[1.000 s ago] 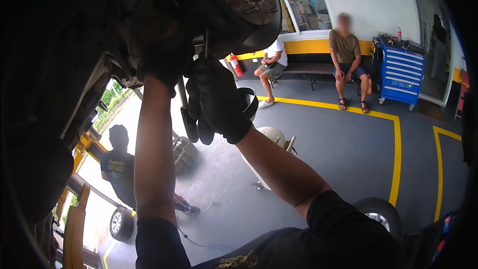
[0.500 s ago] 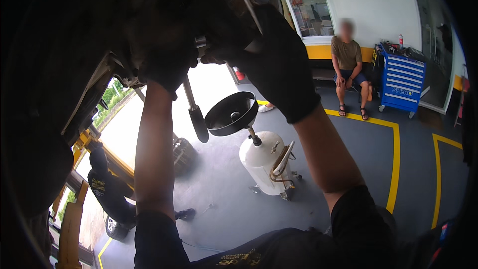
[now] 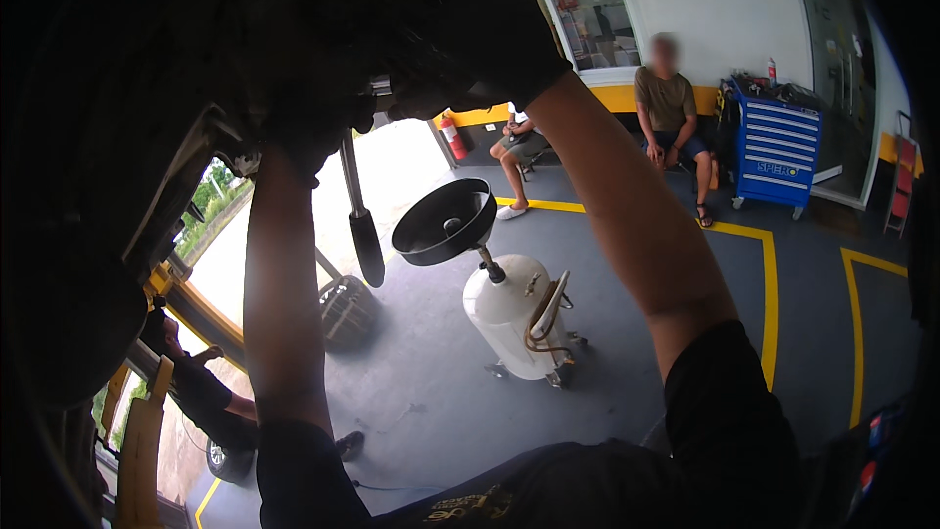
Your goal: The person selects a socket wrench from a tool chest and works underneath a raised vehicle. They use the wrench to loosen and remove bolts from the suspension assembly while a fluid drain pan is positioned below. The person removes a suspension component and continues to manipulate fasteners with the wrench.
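Both my hands wear black gloves and are raised against the dark underside of a vehicle point(image 3: 108, 225). My left hand point(image 3: 299, 127) is closed round the upper end of a ratchet wrench point(image 3: 354, 181), whose black handle hangs downward. A shiny metal socket point(image 3: 380, 85) shows between my two hands. My right hand point(image 3: 480, 44) reaches up beside it against the underside. Its fingers are mostly lost in shadow, so what they touch is hidden. Below stands a white oil drain tank point(image 3: 514, 318) with a wide black funnel pan point(image 3: 446, 225) on top.
A tyre point(image 3: 348, 313) stands on the floor beyond my left forearm. A co-worker point(image 3: 201, 392) bends near a wheel point(image 3: 227, 458) and a yellow lift post point(image 3: 142, 451). Two people sit by the wall, near a blue tool cabinet point(image 3: 778, 147) and a red fire extinguisher point(image 3: 452, 137).
My right hand has moved up and left, deeper against the underside. The wrench stays in my left hand, its handle still hanging. A second seated person now shows, and the co-worker has changed posture.
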Tool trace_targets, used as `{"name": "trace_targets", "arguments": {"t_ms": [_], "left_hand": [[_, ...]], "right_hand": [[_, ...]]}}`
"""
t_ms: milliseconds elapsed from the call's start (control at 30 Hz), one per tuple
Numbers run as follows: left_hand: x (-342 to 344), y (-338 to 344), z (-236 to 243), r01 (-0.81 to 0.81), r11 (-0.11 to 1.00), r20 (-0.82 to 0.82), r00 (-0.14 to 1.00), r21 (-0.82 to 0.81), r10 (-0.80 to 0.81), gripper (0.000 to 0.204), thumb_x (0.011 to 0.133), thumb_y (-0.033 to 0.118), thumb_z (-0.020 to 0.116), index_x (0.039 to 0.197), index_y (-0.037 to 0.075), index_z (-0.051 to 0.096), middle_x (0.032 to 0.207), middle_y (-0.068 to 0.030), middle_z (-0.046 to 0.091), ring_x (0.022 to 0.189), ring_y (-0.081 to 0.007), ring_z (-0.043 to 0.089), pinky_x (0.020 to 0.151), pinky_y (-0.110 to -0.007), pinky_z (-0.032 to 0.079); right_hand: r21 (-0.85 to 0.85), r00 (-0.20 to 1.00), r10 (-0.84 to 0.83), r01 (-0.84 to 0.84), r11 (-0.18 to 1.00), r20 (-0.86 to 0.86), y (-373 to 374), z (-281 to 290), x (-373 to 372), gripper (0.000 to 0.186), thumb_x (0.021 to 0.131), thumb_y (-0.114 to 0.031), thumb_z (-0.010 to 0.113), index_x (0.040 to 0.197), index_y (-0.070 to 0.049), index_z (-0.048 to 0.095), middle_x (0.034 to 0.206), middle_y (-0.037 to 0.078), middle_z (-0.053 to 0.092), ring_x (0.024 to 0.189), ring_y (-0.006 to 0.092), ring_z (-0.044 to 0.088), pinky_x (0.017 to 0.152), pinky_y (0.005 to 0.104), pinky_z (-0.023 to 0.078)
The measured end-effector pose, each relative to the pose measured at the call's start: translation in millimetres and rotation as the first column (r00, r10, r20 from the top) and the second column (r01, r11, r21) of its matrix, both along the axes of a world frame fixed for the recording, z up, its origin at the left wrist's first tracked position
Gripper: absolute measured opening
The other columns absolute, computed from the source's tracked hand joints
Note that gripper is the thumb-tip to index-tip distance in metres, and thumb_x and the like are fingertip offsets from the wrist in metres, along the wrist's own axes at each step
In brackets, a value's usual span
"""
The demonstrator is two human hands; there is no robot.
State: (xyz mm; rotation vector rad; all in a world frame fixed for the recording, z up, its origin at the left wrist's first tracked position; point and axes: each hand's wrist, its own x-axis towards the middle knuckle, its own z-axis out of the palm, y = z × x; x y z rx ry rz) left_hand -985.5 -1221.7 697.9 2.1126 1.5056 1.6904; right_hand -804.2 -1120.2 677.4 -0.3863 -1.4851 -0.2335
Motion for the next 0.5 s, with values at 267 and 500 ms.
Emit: {"name": "trace_targets", "arguments": {"t_ms": [267, 500], "left_hand": [[-23.6, 12.7, -7.6, 0.013, 1.0, -0.251, 0.968, 0.0, -0.012, 0.019, 0.101, 0.02, 0.066, 0.105, 0.002, 0.068, 0.079, -0.006, 0.065, 0.062, -0.0123, 0.06, 0.05, -0.026, 0.044], [-1.8, 7.6, -37.8, 0.188, 0.943, -0.582, 0.813, 0.276, 0.008, 0.022, 0.094, 0.012, 0.07, 0.114, 0.002, 0.071, 0.097, -0.0114, 0.072, 0.079, -0.0237, 0.071, 0.07, -0.033, 0.056]], "right_hand": [[0.135, 0.982, -0.007, 0.033, 0.99, -0.189, -19.5, -1.2, 4.7, 0.047, 0.094, -0.038, 0.067, 0.116, 0.003, 0.062, 0.101, 0.027, 0.07, 0.091, 0.0409, 0.071, 0.077, 0.0499, 0.055], [0.042, 0.77, 0.612, -0.615, 0.787, -0.179, -41.1, -4.3, 49.4, 0.028, 0.098, -0.027, 0.071, 0.109, -0.001, 0.066, 0.08, 0.003, 0.07, 0.069, 0.0074, 0.062, 0.061, 0.0266, 0.049]]}}
